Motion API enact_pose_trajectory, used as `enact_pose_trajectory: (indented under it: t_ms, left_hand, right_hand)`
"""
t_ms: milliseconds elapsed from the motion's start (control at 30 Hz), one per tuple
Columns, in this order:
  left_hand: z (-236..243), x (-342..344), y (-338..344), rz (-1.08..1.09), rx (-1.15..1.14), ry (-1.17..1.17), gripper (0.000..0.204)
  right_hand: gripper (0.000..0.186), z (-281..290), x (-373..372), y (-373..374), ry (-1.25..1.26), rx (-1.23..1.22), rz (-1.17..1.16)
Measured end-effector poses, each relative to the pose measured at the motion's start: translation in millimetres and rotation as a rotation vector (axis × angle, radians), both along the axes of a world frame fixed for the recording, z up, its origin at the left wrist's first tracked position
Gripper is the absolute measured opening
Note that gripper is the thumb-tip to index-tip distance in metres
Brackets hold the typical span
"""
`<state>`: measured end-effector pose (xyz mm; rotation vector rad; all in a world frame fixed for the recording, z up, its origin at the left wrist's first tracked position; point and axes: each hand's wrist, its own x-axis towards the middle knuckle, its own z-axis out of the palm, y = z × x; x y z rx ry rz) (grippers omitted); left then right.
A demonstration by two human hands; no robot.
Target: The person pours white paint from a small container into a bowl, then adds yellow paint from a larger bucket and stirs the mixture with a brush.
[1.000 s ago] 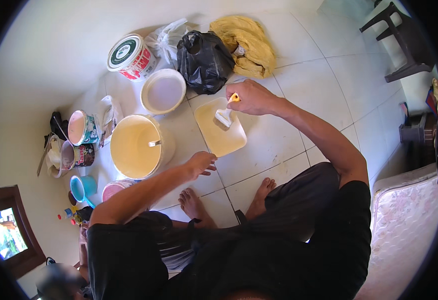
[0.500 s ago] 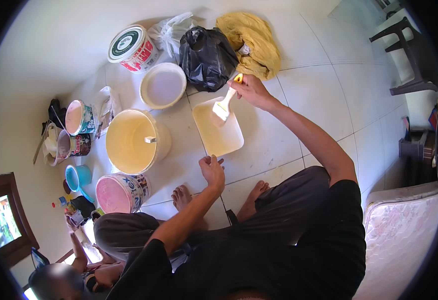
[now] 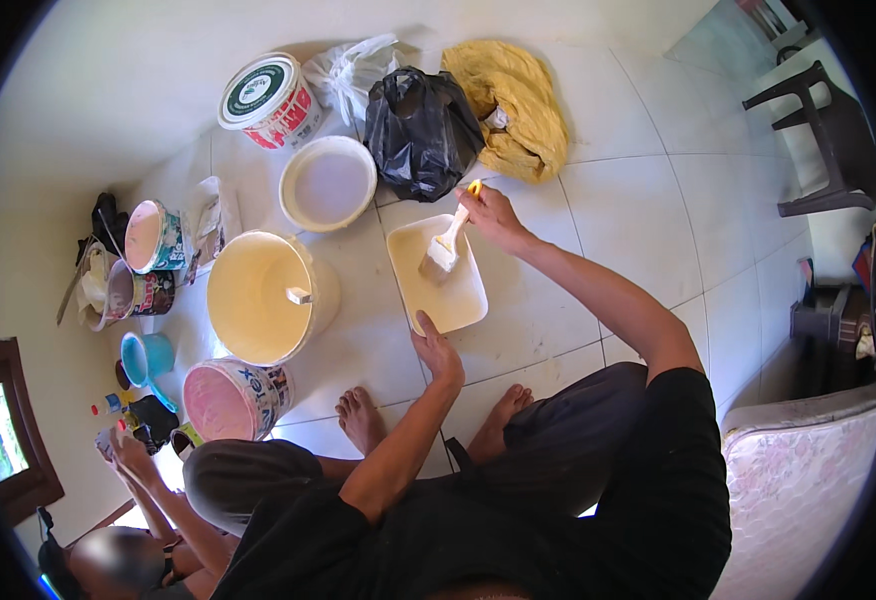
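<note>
A paintbrush [image 3: 444,249] with a pale handle and yellow end is held by my right hand [image 3: 496,217], its fingers closed round the handle. Its bristles, coated in cream paint, rest down inside a cream rectangular paint tray [image 3: 468,300]. My left hand [image 3: 439,355] is at the tray's near left corner, one digit lying over the rim and the others partly hidden; it appears to grip the edge. Left of the tray stands a large bucket [image 3: 258,330], coated cream inside, with a light-coloured stick or handle end [image 3: 299,296] showing at its right side.
Beyond lie a round basin [image 3: 330,185], a black plastic bag [image 3: 423,130], a yellow cloth or sack [image 3: 513,110] and a lidded paint tub [image 3: 270,100]. A pink-stained bucket [image 3: 238,398] stands near my knee. Another person's hands [image 3: 135,455] are at lower left. A mattress [image 3: 808,490] is at right.
The brush has moved slightly down and left in the tray. My left hand has shifted onto the tray's rim. The other person's arms have moved, and the whole view has tilted a little.
</note>
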<state>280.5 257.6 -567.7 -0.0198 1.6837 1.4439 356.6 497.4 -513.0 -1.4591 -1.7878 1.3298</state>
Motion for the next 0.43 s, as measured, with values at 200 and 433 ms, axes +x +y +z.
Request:
enact_pose_trajectory:
  t_ms: [200,433]
  left_hand:
    - [-32,-4,-4,0.058,0.066,0.003,0.071]
    - [-31,-5,2,0.108,0.007,-0.092,0.07]
  right_hand:
    - [0.048,-8,-11,-3,0.019,0.036,0.051]
    - [0.048,-43,-7,-7,0.15,-0.058,0.037]
